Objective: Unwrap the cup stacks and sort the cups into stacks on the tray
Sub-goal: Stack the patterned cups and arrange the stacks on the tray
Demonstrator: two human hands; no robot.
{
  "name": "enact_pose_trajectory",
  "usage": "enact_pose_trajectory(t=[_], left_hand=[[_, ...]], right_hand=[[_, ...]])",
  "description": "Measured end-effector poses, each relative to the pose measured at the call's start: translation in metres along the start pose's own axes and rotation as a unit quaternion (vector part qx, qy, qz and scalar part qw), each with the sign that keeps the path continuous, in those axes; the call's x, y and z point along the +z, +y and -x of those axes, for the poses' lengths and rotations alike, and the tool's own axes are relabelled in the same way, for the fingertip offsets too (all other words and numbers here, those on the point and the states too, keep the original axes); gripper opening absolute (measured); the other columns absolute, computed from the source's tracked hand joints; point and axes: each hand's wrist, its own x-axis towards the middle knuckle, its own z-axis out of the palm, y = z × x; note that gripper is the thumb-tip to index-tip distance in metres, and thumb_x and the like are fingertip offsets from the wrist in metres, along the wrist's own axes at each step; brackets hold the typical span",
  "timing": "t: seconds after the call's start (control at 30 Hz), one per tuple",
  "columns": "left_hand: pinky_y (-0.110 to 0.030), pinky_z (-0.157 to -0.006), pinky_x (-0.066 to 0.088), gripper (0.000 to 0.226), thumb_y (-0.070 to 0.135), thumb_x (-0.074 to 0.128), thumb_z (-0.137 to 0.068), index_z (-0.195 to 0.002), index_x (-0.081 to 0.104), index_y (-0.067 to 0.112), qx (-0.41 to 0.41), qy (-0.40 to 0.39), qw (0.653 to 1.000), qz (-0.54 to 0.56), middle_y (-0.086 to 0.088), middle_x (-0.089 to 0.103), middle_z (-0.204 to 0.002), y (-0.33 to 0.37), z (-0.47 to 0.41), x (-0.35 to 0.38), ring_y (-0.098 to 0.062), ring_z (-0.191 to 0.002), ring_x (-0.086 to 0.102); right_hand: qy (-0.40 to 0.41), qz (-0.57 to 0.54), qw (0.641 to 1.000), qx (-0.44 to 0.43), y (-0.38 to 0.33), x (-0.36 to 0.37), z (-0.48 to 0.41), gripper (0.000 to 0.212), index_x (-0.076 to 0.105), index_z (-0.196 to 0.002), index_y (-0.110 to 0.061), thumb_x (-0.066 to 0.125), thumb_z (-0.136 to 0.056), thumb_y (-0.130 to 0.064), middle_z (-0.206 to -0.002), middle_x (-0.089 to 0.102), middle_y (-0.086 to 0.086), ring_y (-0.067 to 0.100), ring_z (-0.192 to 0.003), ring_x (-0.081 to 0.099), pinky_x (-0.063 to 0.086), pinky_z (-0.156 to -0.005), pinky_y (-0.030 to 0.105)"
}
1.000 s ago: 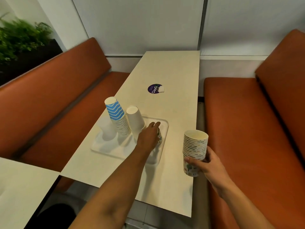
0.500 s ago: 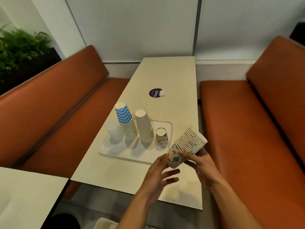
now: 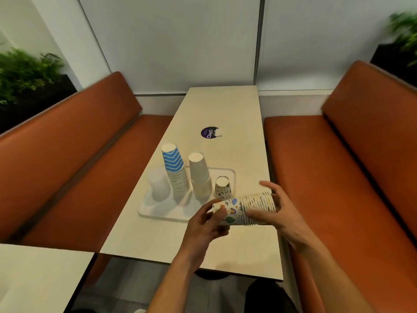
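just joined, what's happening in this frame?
A person is sorting paper cups onto a white tray. The right hand holds a stack of patterned cups sideways above the table, while the left hand pinches the end cup at its base, apparently to pull it off. On the tray stand a translucent stack, a blue-striped stack, a plain white stack and one upside-down patterned cup.

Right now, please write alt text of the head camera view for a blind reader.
Both hands, left hand and right hand, hold a sideways stack of patterned cups over a table. Behind it, a white tray carries four upside-down cup stacks.
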Motion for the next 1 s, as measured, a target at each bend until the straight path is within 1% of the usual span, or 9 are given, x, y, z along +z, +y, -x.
enact_pose_trajectory(t=[0.13,0.33,0.43,0.5,0.57,0.63,0.73,0.87,1.0], left_hand=[[-0.042,-0.083,0.062,0.028,0.031,0.077,-0.088,-0.117,0.075,0.032,0.02,-0.002,0.996,-0.082,-0.008,0.076,-0.109,0.009,-0.006,0.0,-0.028,-0.093,0.075],[-0.044,-0.083,0.063,0.029,0.034,0.075,-0.091,-0.12,0.072,0.03,0.018,-0.006,0.992,-0.122,-0.007,0.076,-0.104,0.017,-0.028,0.006,-0.029,-0.085,0.076],[-0.047,-0.083,0.063,0.031,0.037,0.071,-0.094,-0.124,0.07,0.028,0.03,0.017,0.989,-0.142,-0.012,0.073,-0.106,0.018,-0.05,0.011,-0.023,-0.073,0.071],[-0.043,-0.079,0.064,0.035,0.038,0.071,-0.095,-0.129,0.065,0.029,0.052,0.072,0.983,-0.164,-0.009,0.071,-0.111,0.021,-0.071,0.01,-0.021,-0.071,0.071],[-0.042,-0.082,0.062,0.038,0.043,0.072,-0.093,-0.129,0.061,0.038,0.094,0.126,0.961,-0.228,0.005,0.068,-0.119,0.023,-0.09,0.006,-0.02,-0.083,0.074],[-0.041,-0.093,0.057,0.047,0.048,0.074,-0.09,-0.132,0.055,0.042,0.136,0.159,0.921,-0.33,0.019,0.063,-0.123,0.022,-0.107,0.003,-0.015,-0.105,0.068],[-0.035,-0.096,0.051,0.058,0.048,0.075,-0.089,-0.138,0.048,0.034,0.173,0.175,0.863,-0.441,0.015,0.058,-0.134,0.018,-0.126,0.005,-0.014,-0.114,0.062],[-0.033,-0.092,0.046,0.054,0.044,0.065,-0.097,-0.143,0.046,0.024,0.176,0.15,0.8,-0.553,0.007,0.054,-0.143,0.01,-0.154,0.011,-0.02,-0.122,0.057],[-0.038,-0.089,0.049,0.047,0.038,0.06,-0.1,-0.142,0.045,0.023,0.127,0.109,0.77,-0.616,0.004,0.05,-0.146,0.001,-0.18,0.013,-0.029,-0.12,0.059]], right_hand=[[-0.041,0.097,0.994,0.026,0.001,-0.011,-0.007,0.065,0.063,-0.117,-0.022,0.099,-0.063,-0.018,-0.115,0.069,0.008,0.031,-0.099,0.073,0.064,-0.077,0.053],[-0.012,0.045,0.998,0.036,0.015,-0.024,-0.022,0.078,0.064,-0.115,-0.017,0.101,-0.047,-0.032,-0.111,0.073,0.01,0.032,-0.096,0.075,0.061,-0.071,0.046],[0.01,0.011,0.999,0.033,0.017,-0.036,-0.036,0.078,0.062,-0.118,-0.01,0.103,-0.052,-0.017,-0.114,0.072,0.018,0.03,-0.093,0.073,0.059,-0.07,0.045],[0.036,-0.01,0.999,0.024,0.013,-0.047,-0.046,0.074,0.059,-0.121,-0.006,0.093,-0.056,-0.012,-0.113,0.072,0.018,0.026,-0.087,0.071,0.057,-0.067,0.041],[0.076,-0.047,0.996,0.014,0.012,-0.059,-0.056,0.073,0.058,-0.124,-0.005,0.087,-0.057,-0.016,-0.113,0.072,0.016,0.024,-0.087,0.07,0.056,-0.068,0.038],[0.113,-0.08,0.99,0.007,0.016,-0.07,-0.07,0.087,0.059,-0.123,-0.008,0.098,-0.047,-0.03,-0.113,0.074,0.015,0.026,-0.091,0.071,0.057,-0.069,0.038],[0.141,-0.103,0.984,0.013,0.018,-0.079,-0.085,0.113,0.063,-0.117,-0.016,0.103,-0.018,-0.054,-0.107,0.077,0.009,0.028,-0.095,0.073,0.06,-0.068,0.036],[0.124,-0.119,0.984,0.035,0.023,-0.086,-0.098,0.104,0.064,-0.118,-0.016,0.104,-0.026,-0.046,-0.107,0.077,0.009,0.025,-0.092,0.073,0.061,-0.064,0.031],[0.127,-0.124,0.983,0.041,0.03,-0.086,-0.109,0.113,0.063,-0.119,-0.016,0.102,-0.02,-0.053,-0.107,0.078,0.009,0.025,-0.09,0.073,0.059,-0.061,0.03]])
